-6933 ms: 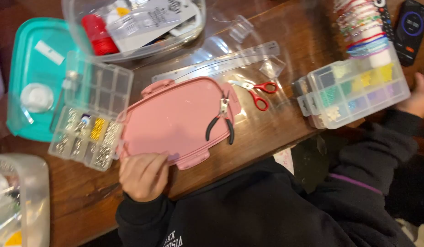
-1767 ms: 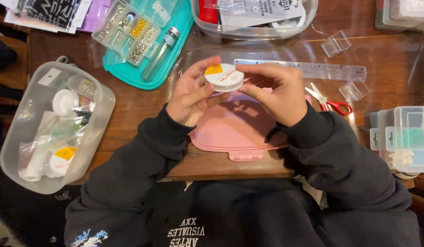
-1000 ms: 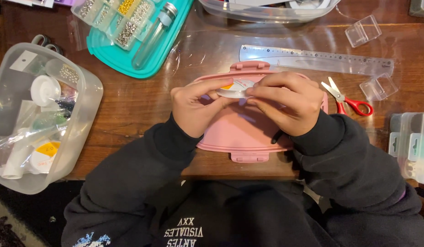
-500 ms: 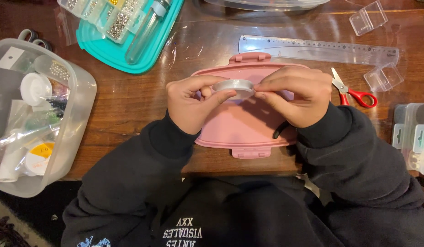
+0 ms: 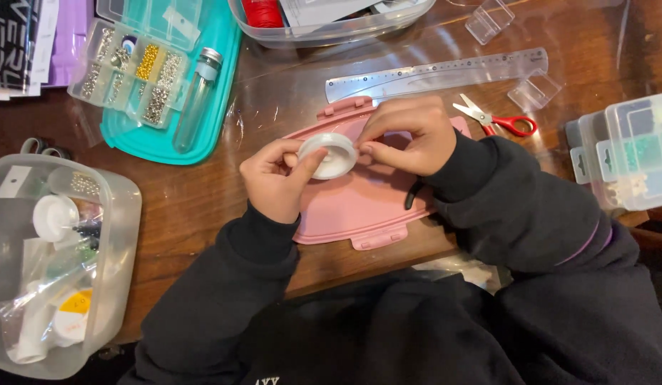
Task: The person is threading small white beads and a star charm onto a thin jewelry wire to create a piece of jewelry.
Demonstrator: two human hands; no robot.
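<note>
- Clear plastic, the storage tub of small craft supplies sat at the far left of the wooden surface.
- The left hand was curled around the small round white spool, thumb on its face, above the pink plastic lid.
- The spool looked light, rigid and smooth; it would likely sit best gripped by the rim.
- The right hand had its fingertips pinched closed at the spool's edge; any thread there was too fine to see.
- Red-handled scissors lay just beyond.
</note>
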